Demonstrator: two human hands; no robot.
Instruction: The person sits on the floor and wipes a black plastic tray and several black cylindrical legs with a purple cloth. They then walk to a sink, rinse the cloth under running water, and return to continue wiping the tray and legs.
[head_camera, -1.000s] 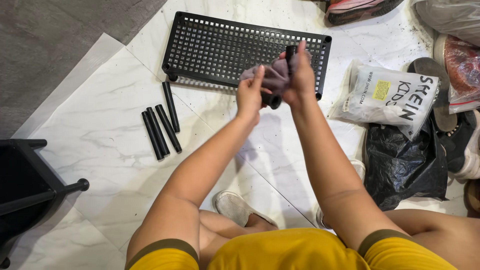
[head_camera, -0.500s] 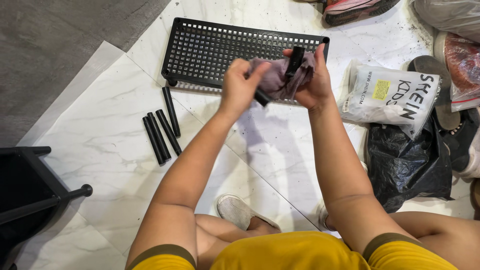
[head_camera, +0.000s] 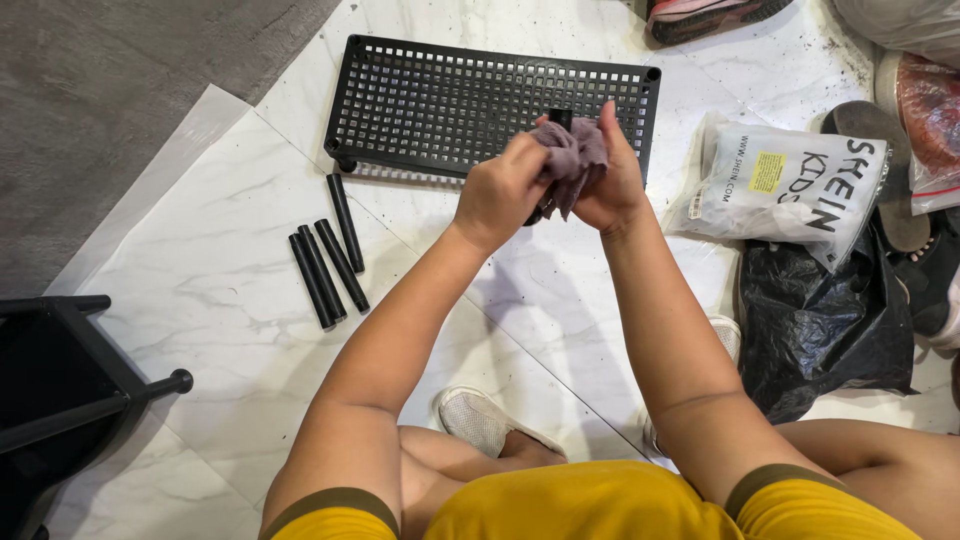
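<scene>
My left hand and my right hand are held together above the floor, in front of a black grid shelf panel. A short black tube sticks up between them, its top end just visible. My right hand wraps a grey-purple cloth around the tube. My left hand grips the tube's lower part, mostly hidden by fingers and cloth. Several more black tubes lie side by side on the white marble floor to the left.
A black rack frame stands at the lower left. A white plastic bag, a black bag and shoes crowd the right side. My own shoe rests below my arms. A grey mat covers the upper left.
My hands have drawn closer together and the cloth has bunched tighter around the tube. The tube has turned more upright, with less of it showing than before.
</scene>
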